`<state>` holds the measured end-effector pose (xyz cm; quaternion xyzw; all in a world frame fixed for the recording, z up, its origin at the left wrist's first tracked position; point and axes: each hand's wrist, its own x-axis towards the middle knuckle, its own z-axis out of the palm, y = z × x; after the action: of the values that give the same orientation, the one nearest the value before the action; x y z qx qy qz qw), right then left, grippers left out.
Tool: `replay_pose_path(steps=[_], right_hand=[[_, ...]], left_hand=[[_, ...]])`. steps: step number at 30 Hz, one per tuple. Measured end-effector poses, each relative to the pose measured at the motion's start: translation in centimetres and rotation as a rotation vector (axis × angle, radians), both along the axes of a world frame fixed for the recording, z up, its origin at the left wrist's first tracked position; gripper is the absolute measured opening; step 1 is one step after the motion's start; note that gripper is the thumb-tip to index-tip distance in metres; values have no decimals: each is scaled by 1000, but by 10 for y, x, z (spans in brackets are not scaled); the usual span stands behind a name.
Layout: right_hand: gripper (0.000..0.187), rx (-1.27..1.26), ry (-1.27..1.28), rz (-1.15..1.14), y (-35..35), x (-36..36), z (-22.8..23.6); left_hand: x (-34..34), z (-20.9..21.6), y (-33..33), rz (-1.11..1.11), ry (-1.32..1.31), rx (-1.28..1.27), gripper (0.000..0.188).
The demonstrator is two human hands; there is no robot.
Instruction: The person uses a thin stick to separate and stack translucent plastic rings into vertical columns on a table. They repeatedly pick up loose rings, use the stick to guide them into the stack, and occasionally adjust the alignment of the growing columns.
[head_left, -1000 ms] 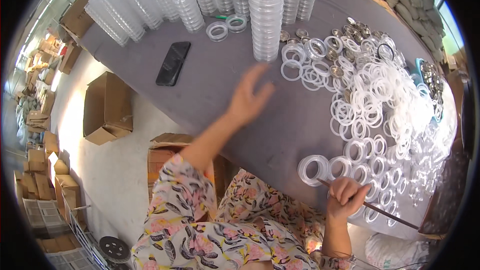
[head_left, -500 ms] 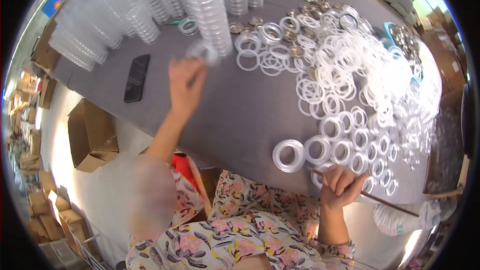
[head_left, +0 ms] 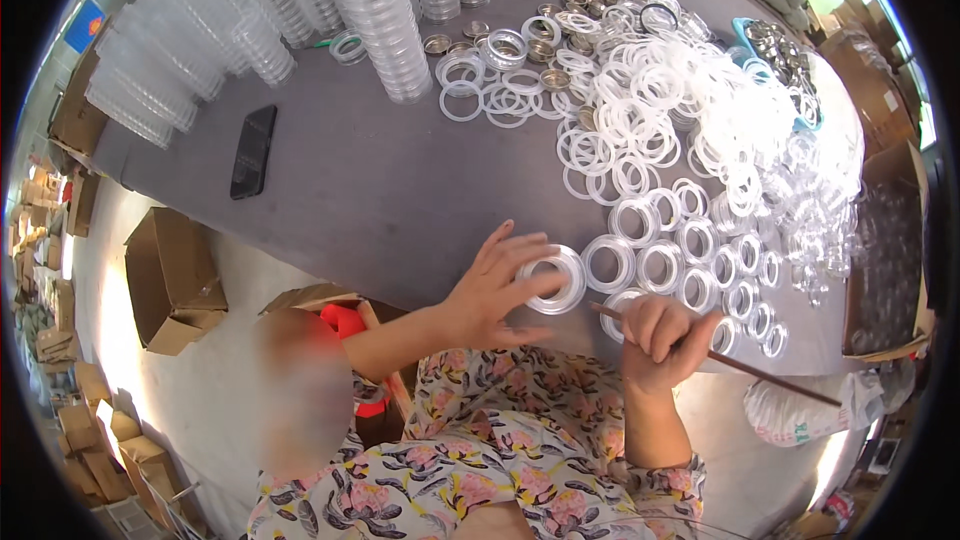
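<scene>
My left hand (head_left: 497, 290) reaches in over the table edge with its fingers spread, and they overlap the left side of a clear ring-shaped piece (head_left: 574, 294). Whether the fingertips touch that piece I cannot tell. My right hand (head_left: 662, 336) is closed around a thin brown stick (head_left: 775, 382), whose tip points left toward the rings. Beneath that tip and hand lies another clear ring (head_left: 612, 302), partly hidden. Several more ring pieces (head_left: 634, 221) stand in rows to the right.
Tall stacks of clear round plastic cases (head_left: 375, 20) stand at the back left, near a black phone (head_left: 253, 152). White flat rings (head_left: 640, 115) and metal lids (head_left: 437, 43) are heaped toward the right. An open cardboard box (head_left: 172, 275) sits on the floor.
My left hand has come from the tall stack down and right to the nearest ring piece, its fingers spreading. The right hand still holds the stick. The whole view has shifted slightly.
</scene>
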<state>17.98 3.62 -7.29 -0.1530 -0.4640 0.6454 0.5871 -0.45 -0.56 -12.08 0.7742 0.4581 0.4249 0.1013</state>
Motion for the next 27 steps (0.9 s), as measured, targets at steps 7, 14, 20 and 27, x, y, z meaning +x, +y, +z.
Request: replay_pose_path(steps=[7,14,20,27], right_hand=[[59,-231,-109,157,6,-24,-17],[58,-258,20,220,24,-53,-24],[55,132,-226,65,37,-43,-22],[58,-116,-303,175,9,-28,-10]], left_hand=[[29,-28,5,35,-643,-414,80],[29,-32,6,53,-614,-341,77],[32,-34,7,45,-685,-334,75],[33,-34,6,52,-686,-332,74]])
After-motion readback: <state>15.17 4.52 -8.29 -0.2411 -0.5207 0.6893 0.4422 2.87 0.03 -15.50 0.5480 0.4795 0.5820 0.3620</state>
